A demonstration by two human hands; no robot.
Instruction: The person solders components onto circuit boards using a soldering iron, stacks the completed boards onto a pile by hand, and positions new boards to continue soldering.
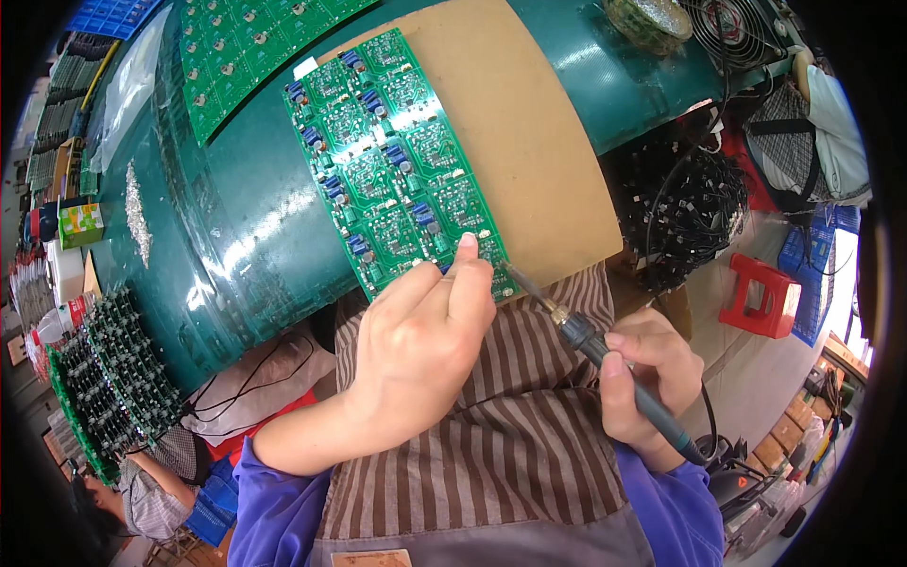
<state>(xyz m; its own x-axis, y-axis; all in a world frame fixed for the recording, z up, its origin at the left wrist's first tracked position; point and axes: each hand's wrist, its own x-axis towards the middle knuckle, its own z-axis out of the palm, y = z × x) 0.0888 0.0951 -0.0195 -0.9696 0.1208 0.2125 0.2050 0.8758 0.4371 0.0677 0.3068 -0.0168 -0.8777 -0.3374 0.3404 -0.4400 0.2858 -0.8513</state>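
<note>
View from the head camera, looking down at a workbench. The green table [246, 227] fills the upper half of the view. On it lies a brown board [539, 151], and across the left part of that board rests the circuit board [397, 161], a long green panel of repeated small circuits carrying blue and grey parts. This circuit board serves as the landmark for all else. Above and to its left a second green panel [236, 57] lies on the table. Far to its lower left, at the table's edge, stands a stack of populated boards [113, 378]. To its right, beyond the brown board, sits a heap of black cables [685, 208], and further right a red stool [761, 293] stands on the floor. Below the circuit board is the person's striped apron [491, 444].

The left hand [425, 350] is curled, its fingertips pressed on the near, lower edge of the circuit board; whether anything lies pinched between them cannot be told. The right hand [647, 378], lower right of the circuit board, is closed around the dark handle of a soldering iron [586, 335], held like a pen, its metal tip reaching the board's lower right corner just beside the left fingertips.
</note>
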